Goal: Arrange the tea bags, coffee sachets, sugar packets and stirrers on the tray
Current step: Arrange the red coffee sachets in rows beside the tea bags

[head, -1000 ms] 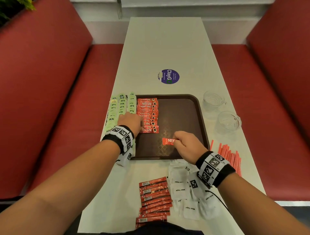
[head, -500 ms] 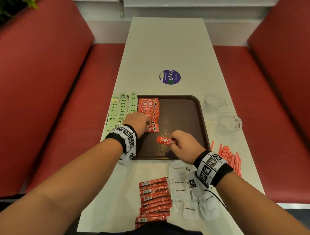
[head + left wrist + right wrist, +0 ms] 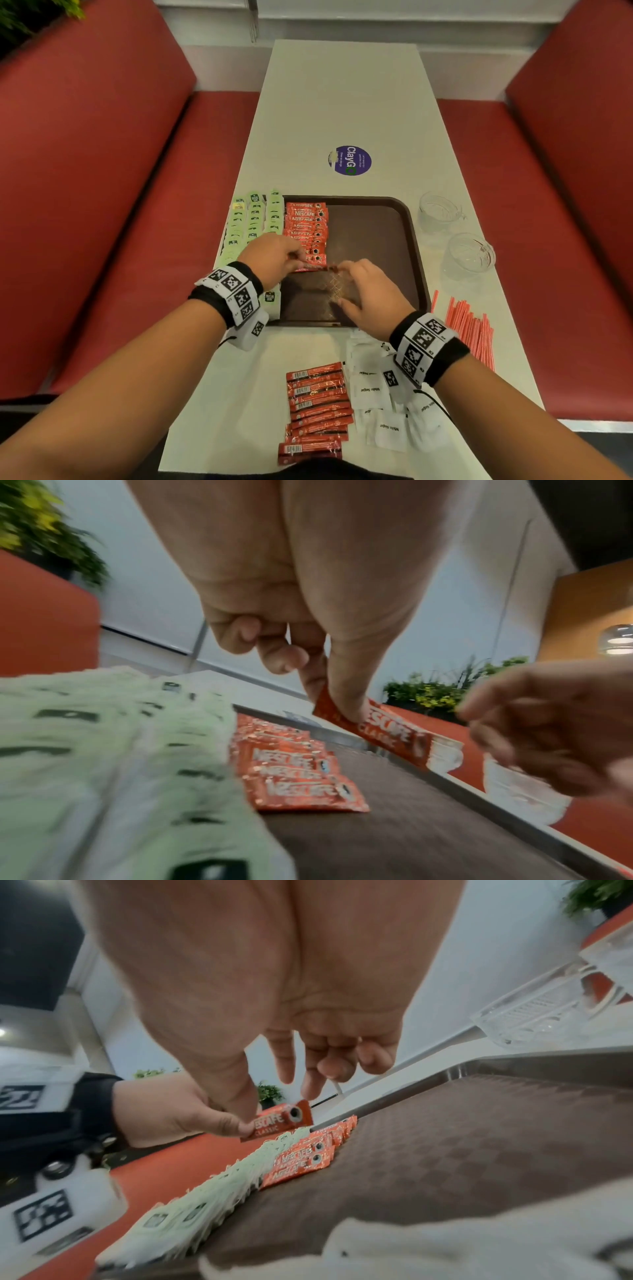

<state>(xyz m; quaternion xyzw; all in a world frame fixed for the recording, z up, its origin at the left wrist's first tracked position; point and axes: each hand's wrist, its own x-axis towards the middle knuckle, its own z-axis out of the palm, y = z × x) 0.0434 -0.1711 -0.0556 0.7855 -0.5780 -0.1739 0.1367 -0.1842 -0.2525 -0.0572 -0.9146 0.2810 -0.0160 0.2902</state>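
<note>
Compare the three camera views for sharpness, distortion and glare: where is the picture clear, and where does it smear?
Head view: sharp, the white table bowed by the wide lens, soft glare on the brown tray. Left wrist view: green tea bags smeared by blur, while the held coffee sachet stays readable. Right wrist view: the white sugar packets in the foreground are out of focus, the right hand looms huge.

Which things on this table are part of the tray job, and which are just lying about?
Job: tray, tea bags, coffee sachets, sugar packets, stirrers, left hand pinching a sachet.
Lying about: two glass cups, round sticker.
</note>
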